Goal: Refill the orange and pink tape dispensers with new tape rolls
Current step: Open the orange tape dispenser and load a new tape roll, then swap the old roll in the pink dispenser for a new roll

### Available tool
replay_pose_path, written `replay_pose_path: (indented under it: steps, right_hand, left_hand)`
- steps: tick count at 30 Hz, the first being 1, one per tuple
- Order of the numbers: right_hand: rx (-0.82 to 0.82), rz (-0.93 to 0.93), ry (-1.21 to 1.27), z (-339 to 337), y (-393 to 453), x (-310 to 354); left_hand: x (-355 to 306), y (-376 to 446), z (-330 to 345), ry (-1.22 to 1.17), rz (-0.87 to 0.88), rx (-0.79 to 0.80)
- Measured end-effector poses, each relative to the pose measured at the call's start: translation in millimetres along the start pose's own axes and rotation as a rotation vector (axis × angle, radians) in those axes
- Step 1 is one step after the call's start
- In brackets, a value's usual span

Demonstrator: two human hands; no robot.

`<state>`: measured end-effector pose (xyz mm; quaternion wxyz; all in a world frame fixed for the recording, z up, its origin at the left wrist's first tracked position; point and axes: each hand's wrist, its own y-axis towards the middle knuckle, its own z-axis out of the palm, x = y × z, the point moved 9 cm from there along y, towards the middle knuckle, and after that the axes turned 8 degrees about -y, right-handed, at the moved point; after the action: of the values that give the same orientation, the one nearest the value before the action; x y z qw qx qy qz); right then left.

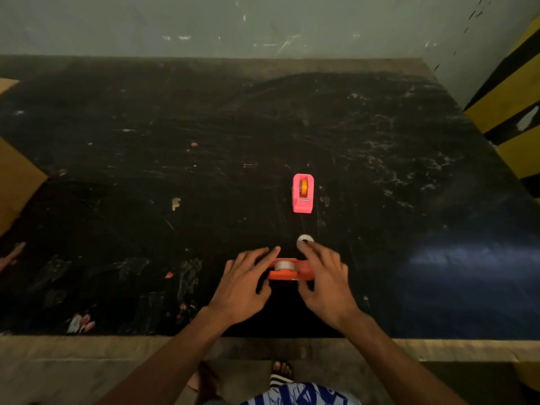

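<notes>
The orange tape dispenser [287, 271] lies sideways on the black table near the front edge, with a whitish tape roll [285, 265] seated in it. My left hand [244, 285] rests on its left end, fingers spread. My right hand [324, 280] covers its right end, fingers extended over it. Just beyond my right fingertips a small white ring, a tape roll or core [304, 239], lies flat on the table. Farther back stands the pink tape dispenser [303, 193] with an orange roll inside, untouched.
The black table [204, 171] is scratched and dotted with paper scraps. Brown cardboard [17, 182] juts in at the left edge. A yellow-and-black striped post [514, 112] stands at the right. A grey wall runs behind. My feet show below the front edge.
</notes>
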<state>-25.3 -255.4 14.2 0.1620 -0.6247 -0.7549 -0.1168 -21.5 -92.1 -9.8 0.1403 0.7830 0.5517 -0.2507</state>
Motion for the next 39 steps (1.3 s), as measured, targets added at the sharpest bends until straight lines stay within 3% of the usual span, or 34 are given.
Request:
replay_pose_path:
  steps: [6, 9, 13, 17, 21, 33, 35, 37, 39]
  right_hand:
    - [0.206, -0.244, -0.264, 25, 19, 28]
    - [0.282, -0.253, -0.298, 27, 32, 34]
    - [0.375, -0.046, 0.014, 16, 69, 32]
    - [0.187, 0.199, 0.243, -10, 134, 27]
    - [0.071, 0.314, 0.248, -16, 192, 31]
    - [0.195, 0.441, 0.089, 19, 232, 25]
    - [0.106, 0.412, 0.119, 7, 234, 23]
    - [-0.127, 0.350, 0.111, -22, 234, 20]
    - [-0.375, 0.404, 0.102, -50, 223, 1]
  left_hand:
    - [53, -9, -43, -0.076, -0.158, -0.317]
    - [94, -8, -42, -0.029, -0.328, -0.296]
    - [115, -11, -24, 0.126, -0.391, -0.204]
    - [116, -8, -22, 0.145, -0.384, -0.200]
    - [116, -10, -23, 0.147, -0.396, -0.197]
    - [121, -8, -21, 0.172, -0.410, -0.164]
    - [121, -8, -22, 0.169, -0.411, -0.163]
    - [120, -8, -23, 0.164, -0.414, -0.164]
    - [119, -7, -24, 0.162, -0.414, -0.162]
